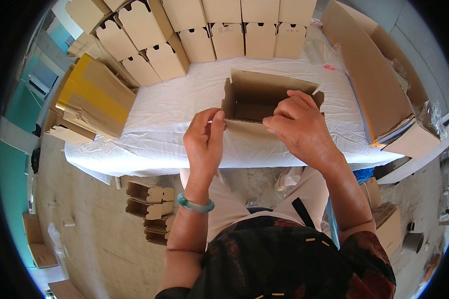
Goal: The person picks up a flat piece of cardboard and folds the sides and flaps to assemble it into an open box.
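Observation:
An open-topped cardboard box (273, 89) stands in front of me on a table covered with a white cloth (164, 123). Its inside looks bare, and its side walls have notched upper edges. At the near left corner, my left hand (205, 138) pinches the box between thumb and fingers; a green bangle circles that wrist. My right hand (299, 127) has its fingers curled over the near wall's top edge, towards the right end. That hand covers the box's near right corner.
Stacked cardboard boxes (228, 41) line the table's back. A carton with yellow tape (93, 97) stands at left, a long carton (370, 74) at right. Clear plastic bags (318, 50) lie behind. Several small open boxes (149, 209) sit on the floor (97, 224).

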Available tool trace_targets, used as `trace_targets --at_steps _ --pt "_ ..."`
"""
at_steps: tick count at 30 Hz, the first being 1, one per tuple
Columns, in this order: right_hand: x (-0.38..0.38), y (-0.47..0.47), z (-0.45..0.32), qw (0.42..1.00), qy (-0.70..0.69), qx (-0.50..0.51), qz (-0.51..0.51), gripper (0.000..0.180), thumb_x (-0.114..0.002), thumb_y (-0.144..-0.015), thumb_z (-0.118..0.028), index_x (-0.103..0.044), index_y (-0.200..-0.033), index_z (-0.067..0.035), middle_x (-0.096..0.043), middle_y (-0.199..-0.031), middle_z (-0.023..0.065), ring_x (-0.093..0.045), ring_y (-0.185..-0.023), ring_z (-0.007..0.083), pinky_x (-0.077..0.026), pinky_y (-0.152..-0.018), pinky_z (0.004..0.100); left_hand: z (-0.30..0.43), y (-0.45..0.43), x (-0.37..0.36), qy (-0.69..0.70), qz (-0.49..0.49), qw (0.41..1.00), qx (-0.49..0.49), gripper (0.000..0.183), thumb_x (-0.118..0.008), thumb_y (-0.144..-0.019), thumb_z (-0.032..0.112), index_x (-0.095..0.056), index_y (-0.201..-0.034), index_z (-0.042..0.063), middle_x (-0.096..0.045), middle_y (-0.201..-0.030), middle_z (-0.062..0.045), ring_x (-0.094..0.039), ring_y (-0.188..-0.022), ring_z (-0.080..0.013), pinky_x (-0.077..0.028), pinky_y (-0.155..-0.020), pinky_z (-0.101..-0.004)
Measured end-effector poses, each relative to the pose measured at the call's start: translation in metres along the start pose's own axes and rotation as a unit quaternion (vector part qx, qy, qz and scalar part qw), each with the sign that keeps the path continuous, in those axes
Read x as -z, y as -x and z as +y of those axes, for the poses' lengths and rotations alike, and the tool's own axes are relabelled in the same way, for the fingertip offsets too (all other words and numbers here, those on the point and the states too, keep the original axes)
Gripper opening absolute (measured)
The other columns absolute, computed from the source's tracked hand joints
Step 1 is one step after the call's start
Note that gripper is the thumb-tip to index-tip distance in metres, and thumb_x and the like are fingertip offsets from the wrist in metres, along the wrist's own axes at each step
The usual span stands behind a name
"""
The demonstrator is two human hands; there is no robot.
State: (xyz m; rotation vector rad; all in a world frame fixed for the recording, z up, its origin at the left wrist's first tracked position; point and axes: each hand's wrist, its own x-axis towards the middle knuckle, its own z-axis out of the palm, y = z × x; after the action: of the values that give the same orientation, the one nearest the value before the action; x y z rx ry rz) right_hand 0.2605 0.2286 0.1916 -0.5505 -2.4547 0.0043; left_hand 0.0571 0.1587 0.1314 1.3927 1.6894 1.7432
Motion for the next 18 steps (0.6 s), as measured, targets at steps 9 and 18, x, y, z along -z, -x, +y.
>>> trace_targets --at_steps 9,18 --pt "0.034 -0.009 0.000 0.982 -0.156 -0.041 -0.100 0.026 -0.070 -0.082 -0.017 -0.066 -0.105 -0.007 -0.061 -0.097 0.0105 -0.058 -0.095 0.0300 -0.044 -0.095 0.0431 0.012 -0.012 0.011 0.143 -0.014 0.988 0.060 0.014 -0.064 -0.091 0.005 -0.068 -0.105 0.003 -0.065 -0.088 -0.003 -0.059 -0.082 -0.0082 -0.047 -0.074 -0.0219" --pt "0.025 -0.038 0.062 0.996 0.020 -0.091 -0.011 0.010 -0.063 -0.085 -0.012 -0.063 -0.093 -0.005 -0.059 -0.089 0.0115 -0.059 -0.087 0.0339 -0.049 -0.076 0.0423 0.011 -0.008 0.001 0.078 -0.070 0.993 -0.062 0.036 -0.069 -0.081 -0.005 -0.067 -0.113 0.011 -0.059 -0.102 -0.003 -0.059 -0.081 -0.0096 -0.048 -0.069 -0.0223"
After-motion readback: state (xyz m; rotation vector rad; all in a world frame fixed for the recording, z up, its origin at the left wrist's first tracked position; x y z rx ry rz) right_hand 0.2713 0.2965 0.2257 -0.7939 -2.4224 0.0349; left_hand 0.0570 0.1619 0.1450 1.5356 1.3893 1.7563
